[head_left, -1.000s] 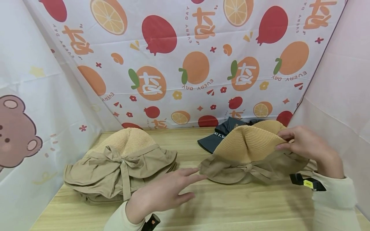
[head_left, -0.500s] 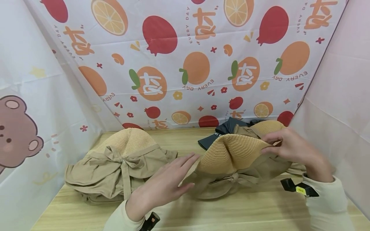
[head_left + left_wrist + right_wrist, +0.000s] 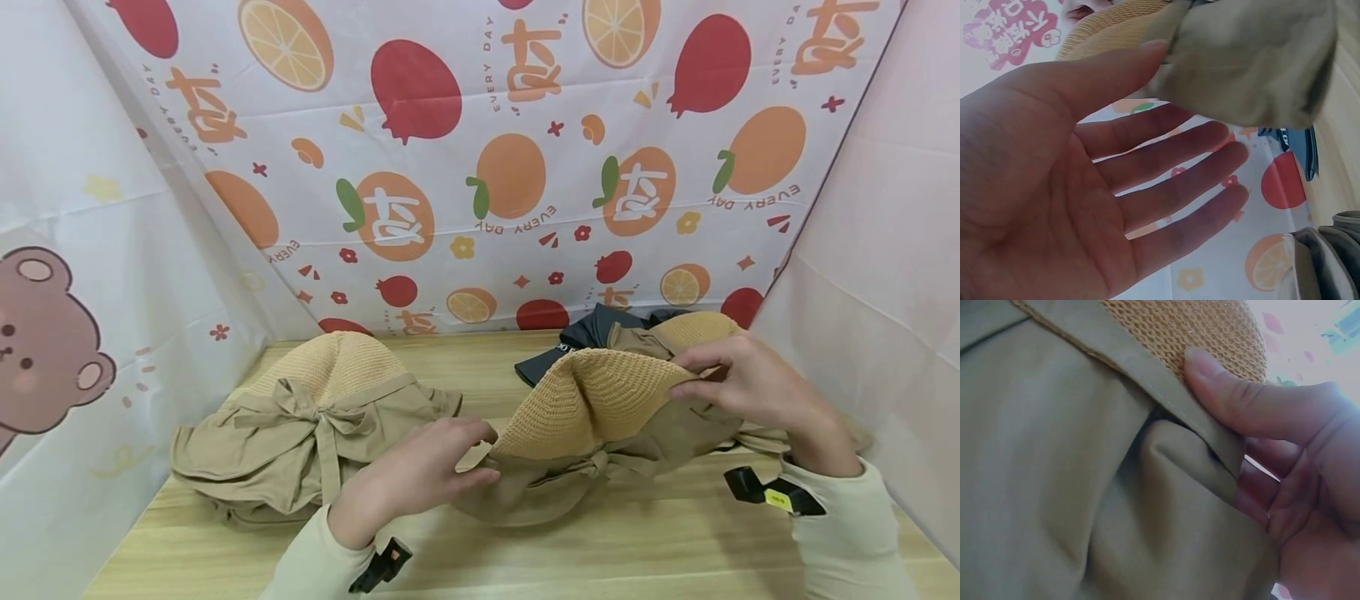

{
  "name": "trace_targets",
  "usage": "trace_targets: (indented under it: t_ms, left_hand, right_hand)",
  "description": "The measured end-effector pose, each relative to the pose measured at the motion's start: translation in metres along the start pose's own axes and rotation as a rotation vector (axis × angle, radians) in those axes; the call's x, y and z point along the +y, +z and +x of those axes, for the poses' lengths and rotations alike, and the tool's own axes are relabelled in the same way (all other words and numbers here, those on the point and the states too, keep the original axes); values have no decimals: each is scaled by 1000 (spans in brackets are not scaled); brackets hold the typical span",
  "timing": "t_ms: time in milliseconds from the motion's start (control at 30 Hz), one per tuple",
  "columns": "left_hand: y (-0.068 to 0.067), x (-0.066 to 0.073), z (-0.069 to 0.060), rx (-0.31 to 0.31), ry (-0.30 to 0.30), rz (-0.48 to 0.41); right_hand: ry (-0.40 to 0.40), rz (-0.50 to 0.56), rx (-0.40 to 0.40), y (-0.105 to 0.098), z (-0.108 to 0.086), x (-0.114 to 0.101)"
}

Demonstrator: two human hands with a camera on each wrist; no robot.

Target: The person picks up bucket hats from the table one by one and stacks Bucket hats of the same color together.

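Observation:
A straw-crowned sun hat point(image 3: 558, 412) with a khaki cloth brim and a bow hangs tilted over the table. My right hand point(image 3: 757, 392) grips its right side, the thumb on the straw crown and band in the right wrist view and the fingers behind. At the hat's left end is my left hand point(image 3: 416, 467). The left wrist view shows its fingers point(image 3: 1172, 169) spread and nearly straight, with the thumb by the khaki brim point(image 3: 1247, 62); whether it touches the cloth is unclear. A similar hat with a bow point(image 3: 315, 417) lies at the left, on more khaki cloth.
Behind the held hat, another straw-and-khaki hat point(image 3: 690, 329) lies at the right, partly hidden. Dark caps point(image 3: 600, 327) sit beyond it against the fruit-print backdrop point(image 3: 450, 208). Pale cloth walls flank the wooden table point(image 3: 637, 550).
My right hand has drawn the hat left and toward me, off the hat behind it. My left hand's fingers have bent and come to the hat's left edge.

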State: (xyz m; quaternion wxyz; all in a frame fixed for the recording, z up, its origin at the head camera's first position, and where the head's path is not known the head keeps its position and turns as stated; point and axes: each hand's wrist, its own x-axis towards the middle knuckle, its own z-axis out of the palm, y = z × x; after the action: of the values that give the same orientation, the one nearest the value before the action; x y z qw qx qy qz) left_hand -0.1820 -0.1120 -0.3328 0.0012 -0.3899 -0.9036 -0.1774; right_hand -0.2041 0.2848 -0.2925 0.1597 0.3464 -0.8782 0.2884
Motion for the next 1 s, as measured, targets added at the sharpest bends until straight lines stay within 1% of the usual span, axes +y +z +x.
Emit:
trace_targets:
  t_ms: [167, 300, 400, 467, 600, 700, 833, 1000]
  left_hand:
    - [0, -4, 2, -13, 18, -41]
    - [0, -6, 4, 8, 73, -97]
    - [0, -7, 5, 50, 102, -125]
    - [0, -8, 5, 82, 105, -130]
    - [0, -8, 6, 169, 119, -123]
    - [1, -8, 7, 242, 143, -115]
    - [0, -7, 7, 318, 156, -122]
    - [-2, -7, 7, 361, 172, -142]
  right_hand:
    - [-20, 52, 30, 0, 0, 0]
    - [-31, 90, 45, 0, 0, 0]
    - [-37, 116, 36, 0, -1, 1]
    - [-36, 130, 23, 0, 0, 2]
    - [-12, 131, 7, 0, 0, 3]
    - [15, 107, 9, 1, 1, 5]
    - [54, 54, 9, 2, 1, 7]
    - [69, -10, -27, 1, 1, 10]
